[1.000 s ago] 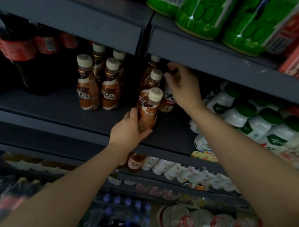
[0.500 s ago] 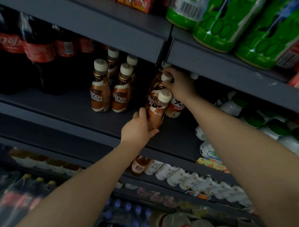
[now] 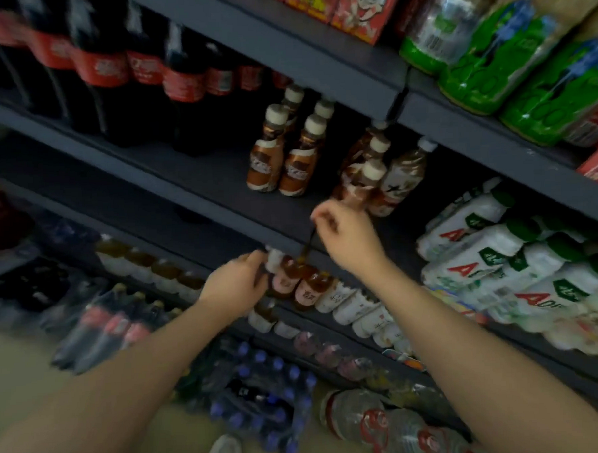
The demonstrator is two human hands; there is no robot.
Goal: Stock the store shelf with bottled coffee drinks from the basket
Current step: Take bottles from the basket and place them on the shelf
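Brown coffee bottles with cream caps stand on the dark middle shelf [image 3: 193, 183]. One pair [image 3: 278, 165] is on the left, and a tighter row [image 3: 360, 179] stands to its right, next to a paler bottle [image 3: 403, 179]. My right hand [image 3: 349, 237] hovers just below and in front of the right row, fingers curled, holding nothing. My left hand [image 3: 235, 287] is lower, in front of the shelf edge, empty, with its fingertips near a white-capped bottle [image 3: 275, 261] on the shelf below. The frame is motion-blurred. The basket is out of view.
Large cola bottles [image 3: 105, 67] fill the shelf's left part. White bottles with green caps [image 3: 490, 252] lie at the right. Green wrapped packs [image 3: 524, 76] sit on the shelf above. Tea bottles [image 3: 310, 287] line the lower shelf, and shrink-wrapped packs [image 3: 263, 392] rest on the floor.
My left hand let go of the front coffee bottle, which now stands in the right row. Both hands have pulled back and down from the shelf. The view has tilted downward.
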